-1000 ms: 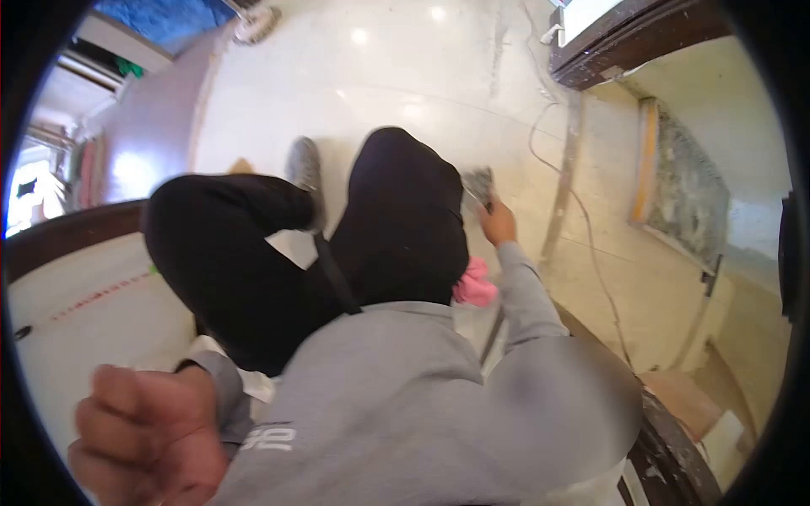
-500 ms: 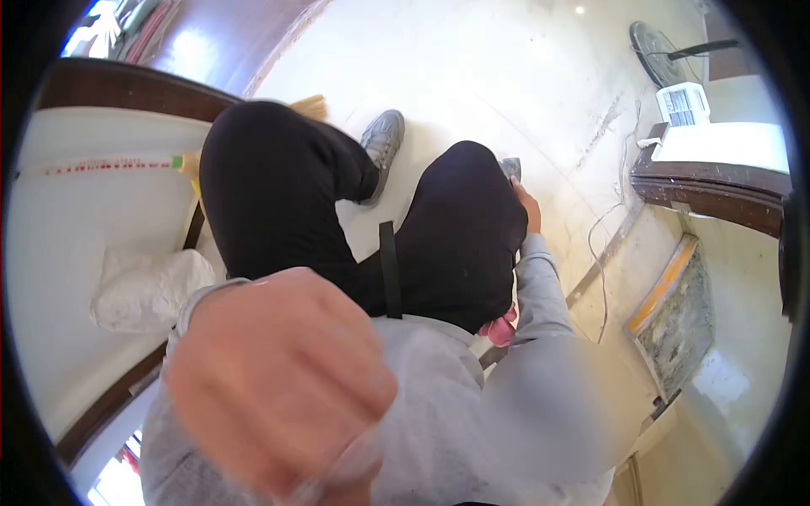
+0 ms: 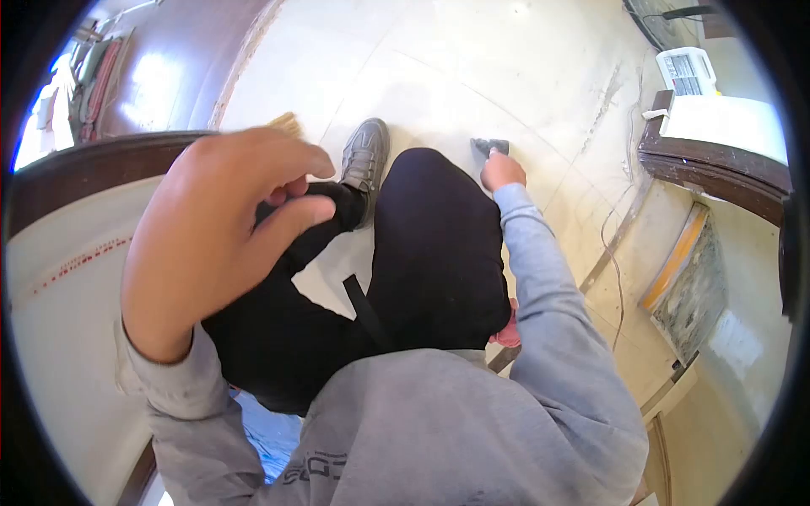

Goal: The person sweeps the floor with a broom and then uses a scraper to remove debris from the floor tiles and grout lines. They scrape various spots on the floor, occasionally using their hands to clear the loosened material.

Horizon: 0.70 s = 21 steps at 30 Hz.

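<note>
My right hand [image 3: 504, 171] is stretched past my knee, its fingers closed on a grey scraper [image 3: 486, 146] with a wide flat head. The scraper is low over the pale floor [image 3: 447, 97], and its handle is mostly hidden by my fingers. Close to the camera, my left hand [image 3: 215, 219] is raised above my bent left leg. Its fingers are loosely curled and the thumb stands apart, with nothing visible between them. My grey shoe [image 3: 364, 160] rests on the floor between the two hands.
Straw-coloured bristles [image 3: 287, 124] show behind my left hand. At right are a white jug [image 3: 685, 72], a dark wooden door frame [image 3: 709, 173], a cable [image 3: 612, 253] and a grey-smeared board [image 3: 690, 291]. Something pink [image 3: 508, 329] lies beside my right thigh.
My left hand has swung up and forward, its fist loosening so the thumb is apart. My right hand has moved forward and left with the scraper, now clear of my knee in view.
</note>
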{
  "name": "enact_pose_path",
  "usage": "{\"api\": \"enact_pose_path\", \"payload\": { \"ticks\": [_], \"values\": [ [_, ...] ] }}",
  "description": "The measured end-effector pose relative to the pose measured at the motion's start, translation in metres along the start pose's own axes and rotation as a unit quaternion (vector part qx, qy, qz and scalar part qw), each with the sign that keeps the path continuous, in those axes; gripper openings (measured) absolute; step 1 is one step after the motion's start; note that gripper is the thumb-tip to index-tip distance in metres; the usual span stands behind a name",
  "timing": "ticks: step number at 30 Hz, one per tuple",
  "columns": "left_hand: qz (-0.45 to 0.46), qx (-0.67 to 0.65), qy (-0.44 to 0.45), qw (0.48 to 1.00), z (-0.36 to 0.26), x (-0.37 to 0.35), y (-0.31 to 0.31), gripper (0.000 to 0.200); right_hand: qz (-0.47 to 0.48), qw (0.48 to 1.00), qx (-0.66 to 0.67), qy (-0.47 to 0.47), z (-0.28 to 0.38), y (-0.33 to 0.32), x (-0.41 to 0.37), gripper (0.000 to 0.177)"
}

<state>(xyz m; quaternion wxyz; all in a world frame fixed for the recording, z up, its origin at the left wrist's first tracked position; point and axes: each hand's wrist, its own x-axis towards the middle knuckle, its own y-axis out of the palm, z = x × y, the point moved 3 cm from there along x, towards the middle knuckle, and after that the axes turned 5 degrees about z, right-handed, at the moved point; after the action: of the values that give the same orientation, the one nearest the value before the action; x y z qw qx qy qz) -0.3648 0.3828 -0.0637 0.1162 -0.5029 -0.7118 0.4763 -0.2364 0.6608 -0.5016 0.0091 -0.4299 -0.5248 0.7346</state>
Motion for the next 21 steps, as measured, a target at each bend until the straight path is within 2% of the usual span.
{"api": "enact_pose_path", "payload": {
  "ticks": [1,3,4,7,9,11,14,16,19,21],
  "values": [
    [0.002,0.000,0.003,1.000,0.000,0.001,-0.003,0.023,0.009,1.000,-0.010,0.001,0.002,0.002,-0.001,0.046],
    [-0.073,-0.011,0.000,0.997,-0.001,0.002,-0.012,0.029,0.012,1.000,-0.002,0.004,0.006,-0.008,0.000,0.047],
    [-0.077,-0.014,0.003,0.997,0.001,0.003,-0.016,0.035,0.002,1.000,0.013,0.011,0.008,-0.007,0.009,0.047],
    [-0.053,0.004,-0.012,0.998,0.001,0.002,-0.021,0.038,-0.004,0.999,0.034,0.018,0.001,-0.004,0.007,0.048],
    [-0.061,-0.005,-0.012,0.998,0.000,0.001,-0.019,0.040,0.037,0.999,-0.030,-0.019,0.000,-0.004,-0.004,0.049],
    [-0.053,-0.025,-0.023,0.998,-0.001,0.000,-0.014,0.041,0.036,0.999,0.001,0.006,-0.004,-0.008,0.009,0.052],
    [-0.052,-0.006,0.008,0.999,-0.007,0.003,-0.017,0.046,0.006,0.998,0.040,0.037,0.005,-0.022,0.017,0.052],
    [-0.059,-0.028,-0.002,0.998,-0.008,0.004,-0.015,0.049,0.049,0.998,0.018,0.037,0.004,-0.011,0.019,0.052],
    [-0.045,0.008,0.011,0.999,-0.010,0.000,-0.015,0.050,0.047,0.999,-0.014,-0.007,0.000,0.006,0.005,0.053],
    [-0.044,0.002,0.004,0.999,-0.011,-0.001,-0.013,0.052,0.003,0.999,0.034,0.017,0.004,-0.012,0.012,0.053]
  ]
}}
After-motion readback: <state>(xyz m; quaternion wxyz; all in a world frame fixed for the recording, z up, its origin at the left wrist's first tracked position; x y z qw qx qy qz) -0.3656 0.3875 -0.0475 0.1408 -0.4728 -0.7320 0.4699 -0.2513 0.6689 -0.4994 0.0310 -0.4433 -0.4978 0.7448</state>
